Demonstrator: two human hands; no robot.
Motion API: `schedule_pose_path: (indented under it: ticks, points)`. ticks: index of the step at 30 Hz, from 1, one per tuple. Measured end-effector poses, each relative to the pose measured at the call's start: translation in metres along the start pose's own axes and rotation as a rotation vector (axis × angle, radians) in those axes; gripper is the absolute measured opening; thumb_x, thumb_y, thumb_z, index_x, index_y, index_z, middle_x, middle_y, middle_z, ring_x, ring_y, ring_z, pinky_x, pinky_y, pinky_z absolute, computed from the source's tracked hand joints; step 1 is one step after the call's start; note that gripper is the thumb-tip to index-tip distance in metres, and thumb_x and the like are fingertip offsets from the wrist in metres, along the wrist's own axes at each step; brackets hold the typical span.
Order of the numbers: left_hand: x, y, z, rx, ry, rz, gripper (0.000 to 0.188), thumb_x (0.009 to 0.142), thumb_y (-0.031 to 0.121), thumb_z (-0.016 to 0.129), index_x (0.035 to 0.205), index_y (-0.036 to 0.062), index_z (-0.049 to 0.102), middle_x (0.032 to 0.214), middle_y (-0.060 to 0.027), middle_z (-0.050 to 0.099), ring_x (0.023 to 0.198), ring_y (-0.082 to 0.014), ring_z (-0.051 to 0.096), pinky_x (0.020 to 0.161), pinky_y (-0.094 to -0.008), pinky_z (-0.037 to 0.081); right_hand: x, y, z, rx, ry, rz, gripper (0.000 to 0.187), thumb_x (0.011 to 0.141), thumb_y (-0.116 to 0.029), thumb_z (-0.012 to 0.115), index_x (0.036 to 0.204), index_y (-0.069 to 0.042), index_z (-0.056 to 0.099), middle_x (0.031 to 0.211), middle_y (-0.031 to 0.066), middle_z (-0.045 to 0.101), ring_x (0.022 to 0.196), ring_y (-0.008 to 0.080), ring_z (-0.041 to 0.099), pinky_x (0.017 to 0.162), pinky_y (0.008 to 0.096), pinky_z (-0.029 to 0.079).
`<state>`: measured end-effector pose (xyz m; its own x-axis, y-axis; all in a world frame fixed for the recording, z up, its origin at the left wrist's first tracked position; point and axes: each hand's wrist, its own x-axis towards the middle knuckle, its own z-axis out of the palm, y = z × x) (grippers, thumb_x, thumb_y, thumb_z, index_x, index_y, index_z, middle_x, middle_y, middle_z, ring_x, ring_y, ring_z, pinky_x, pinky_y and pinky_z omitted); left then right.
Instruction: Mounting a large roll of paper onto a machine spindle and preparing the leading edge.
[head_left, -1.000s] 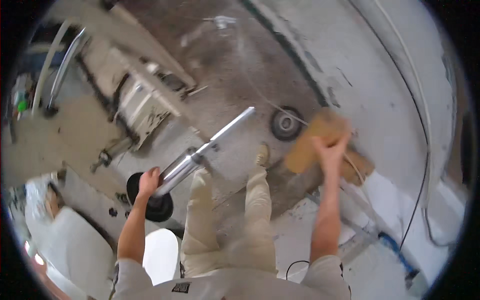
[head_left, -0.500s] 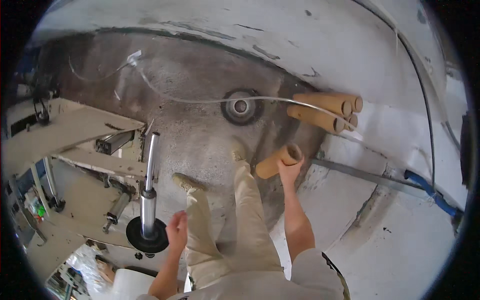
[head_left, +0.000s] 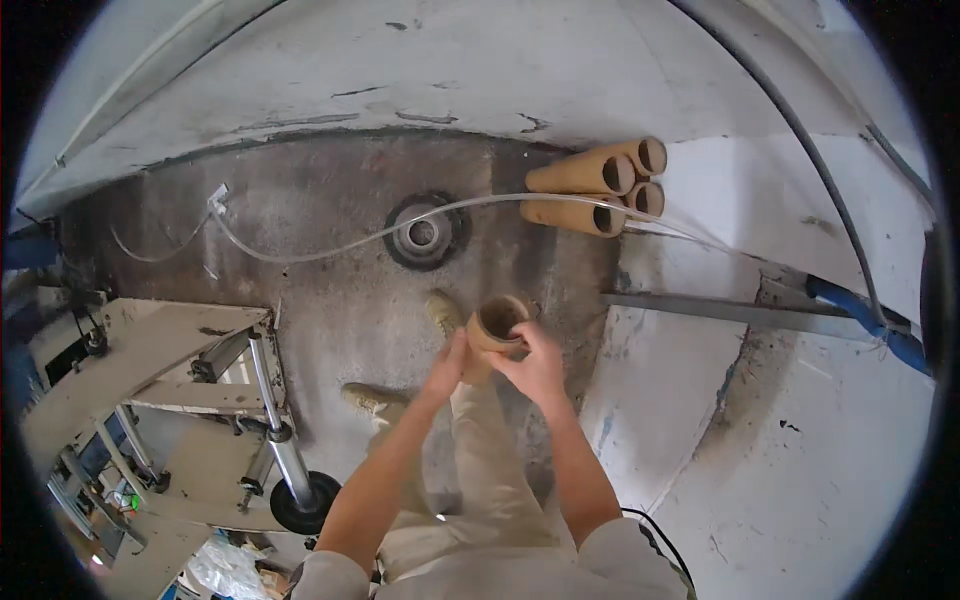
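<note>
Stained floor (head_left: 340, 195), hands (head_left: 537, 363) part-closed around a brown tube (head_left: 485, 338), its interior shadowed, hollow tubes (head_left: 575, 174) stacked beyond

A pale hose (head_left: 495, 198) passes over a round black disc (head_left: 425, 262) on the floor (head_left: 330, 190), with a beige frame (head_left: 130, 355) at left, crumpled plastic (head_left: 225, 570) near left, and a blue pipe (head_left: 842, 300) at right.
</note>
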<state>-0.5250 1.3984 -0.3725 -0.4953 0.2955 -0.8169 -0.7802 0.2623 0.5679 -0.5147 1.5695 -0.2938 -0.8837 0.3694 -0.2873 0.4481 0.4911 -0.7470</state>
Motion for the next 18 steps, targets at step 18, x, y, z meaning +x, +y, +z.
schedule_pose_path:
  ticks: [18]
  points:
    - [-0.159,-0.348,-0.140,1.047,0.507,-0.092,0.042,0.080,0.033,0.064,0.109,0.0027,0.064,0.111,-0.0223,0.062,0.103,-0.0419,0.057,0.090,-0.0460,0.047,0.270,0.231,0.165,-0.384,0.219,-0.070,0.033,0.085,-0.034,0.067,0.092,-0.002,0.067,0.079,0.0156,0.067,0.072,0.0280,0.064,0.067,0.0372,0.048]
